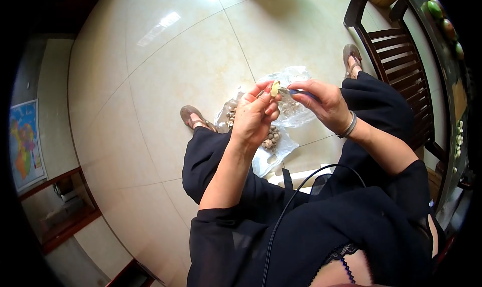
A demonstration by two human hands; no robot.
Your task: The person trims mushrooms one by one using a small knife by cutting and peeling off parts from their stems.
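Note:
My left hand [252, 115] is closed, pinching a small pale-yellow piece [274, 89] with a brownish tip between thumb and fingers. What the piece is, I cannot make out. A slim blue-handled knife [300, 91] is in my right hand [325, 105], its short metal end against or very near the piece. Below the hands, several small round brownish lumps [271, 138] lie in a white plastic bag [285, 149] on the floor. Another clear plastic bag [296, 117] spreads under the knife, with pale scraps in it. More brown lumps show left of my left hand, partly hidden by it.
A dark slatted wooden chair [401, 61] stands at the right, beside a table edge holding several green and reddish fruits [442, 21]. My sandalled feet [192, 117] rest on pale floor tiles [165, 86]. A black cable [296, 189] loops across my lap. A map [27, 141] hangs at the left.

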